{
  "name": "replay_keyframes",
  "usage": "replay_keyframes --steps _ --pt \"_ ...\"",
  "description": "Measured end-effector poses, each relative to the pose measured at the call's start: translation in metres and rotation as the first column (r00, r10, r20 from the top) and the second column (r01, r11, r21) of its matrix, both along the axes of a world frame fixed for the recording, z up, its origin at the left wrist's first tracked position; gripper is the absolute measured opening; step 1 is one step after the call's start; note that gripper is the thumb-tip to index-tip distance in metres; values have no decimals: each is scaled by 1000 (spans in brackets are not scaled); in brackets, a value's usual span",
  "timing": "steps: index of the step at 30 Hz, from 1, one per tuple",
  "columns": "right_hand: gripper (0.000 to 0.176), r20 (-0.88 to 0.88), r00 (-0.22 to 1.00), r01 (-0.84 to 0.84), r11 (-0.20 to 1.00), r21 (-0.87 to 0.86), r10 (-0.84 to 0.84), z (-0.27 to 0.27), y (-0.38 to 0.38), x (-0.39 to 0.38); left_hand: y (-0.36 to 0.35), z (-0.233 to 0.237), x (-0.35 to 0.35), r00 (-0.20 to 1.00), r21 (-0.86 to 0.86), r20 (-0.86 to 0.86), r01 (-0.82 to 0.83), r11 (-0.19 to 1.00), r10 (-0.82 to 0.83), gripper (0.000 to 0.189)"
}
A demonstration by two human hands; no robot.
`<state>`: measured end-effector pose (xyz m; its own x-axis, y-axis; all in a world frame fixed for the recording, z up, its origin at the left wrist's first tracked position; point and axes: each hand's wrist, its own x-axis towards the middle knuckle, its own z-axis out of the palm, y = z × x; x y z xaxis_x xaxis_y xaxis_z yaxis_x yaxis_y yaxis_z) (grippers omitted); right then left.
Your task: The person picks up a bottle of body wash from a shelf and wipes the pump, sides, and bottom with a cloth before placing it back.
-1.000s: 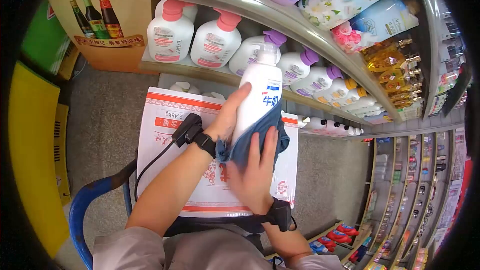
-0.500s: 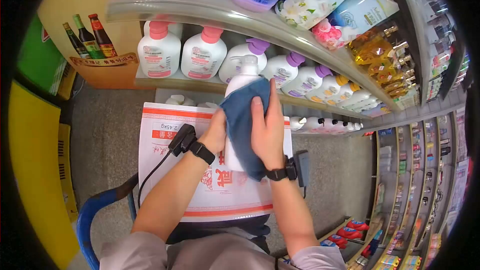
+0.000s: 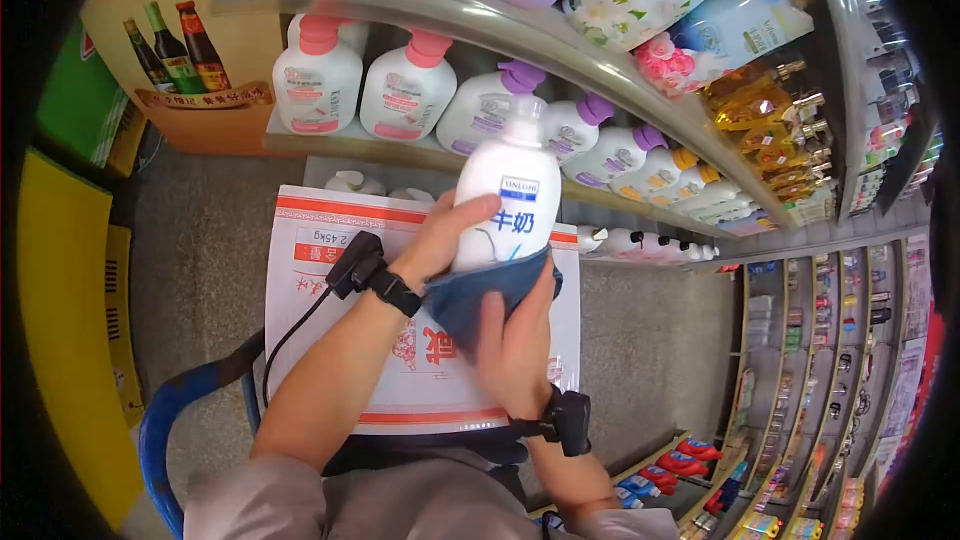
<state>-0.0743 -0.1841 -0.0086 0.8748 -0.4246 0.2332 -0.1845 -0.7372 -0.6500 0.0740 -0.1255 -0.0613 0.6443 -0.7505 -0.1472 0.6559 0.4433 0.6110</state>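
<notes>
A white pump bottle (image 3: pixel 503 180) with blue lettering on its label is held tilted in front of me, above a white and red box. My left hand (image 3: pixel 445 235) grips its left side, thumb lying across the label. Around the lower part of the bottle a dark blue cloth (image 3: pixel 480 295) is wrapped. My right hand (image 3: pixel 515 340) presses that cloth against the bottle from the right and below, fingers curved over it. The bottle's base is hidden by the cloth and the hand.
The white and red box (image 3: pixel 350 395) lies over my lap. White bottles with pink pumps (image 3: pixel 408 90) and purple pumps line the shelf (image 3: pixel 400 152) ahead. Purple bottles and blue pouches (image 3: pixel 745 20) stand above. A blue curved metal bar (image 3: pixel 165 410) is at left.
The bottle has turned so its blue-lettered label faces me. My right hand and the cloth have slid down from its upper side to its lower part.
</notes>
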Motion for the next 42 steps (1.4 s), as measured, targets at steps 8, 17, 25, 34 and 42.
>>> replay_keyframes --steps 8,17,25,34,42 --pt "50 366 930 -50 999 19 40 50 -34 37 19 45 -6 895 11 373 259 966 -244 62" --pt "36 171 983 -91 987 135 68 93 -43 39 26 69 -12 828 154 491 222 963 -270 78" --pt "27 282 947 156 988 23 -156 89 -40 20 13 73 -33 620 214 779 -117 970 -97 76" --pt "47 330 944 -47 980 192 -19 98 -31 -11 15 102 -101 403 305 913 -574 760 -63 76" --pt "50 352 921 -303 873 382 166 93 -47 -14 18 89 -117 420 308 906 -571 761 -52 75"
